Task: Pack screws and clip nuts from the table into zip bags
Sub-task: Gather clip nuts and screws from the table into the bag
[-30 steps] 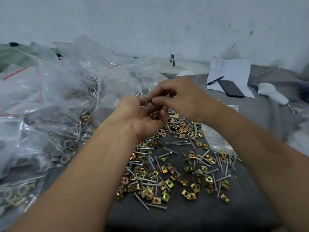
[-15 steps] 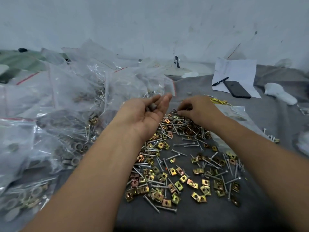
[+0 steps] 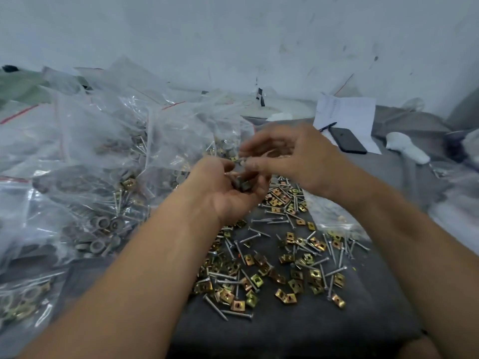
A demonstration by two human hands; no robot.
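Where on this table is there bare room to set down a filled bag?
Bare grey cloth lies in front of the scattered brass clip nuts, between the forearms. Another patch lies right of the black phone. The clear bags of parts crowd the left.

1. Left hand [image 3: 228, 187] is raised palm-up, fingers cupped around small grey parts.
2. Right hand [image 3: 293, 156] hovers just above it, fingertips [image 3: 250, 165] pinching a small piece.
3. Both forearms are bare, converging at centre.

two hands [image 3: 228, 187], one phone [image 3: 348, 140], one pen [image 3: 328, 126], dozens of loose screws [image 3: 274, 219] and clip nuts [image 3: 256, 279].
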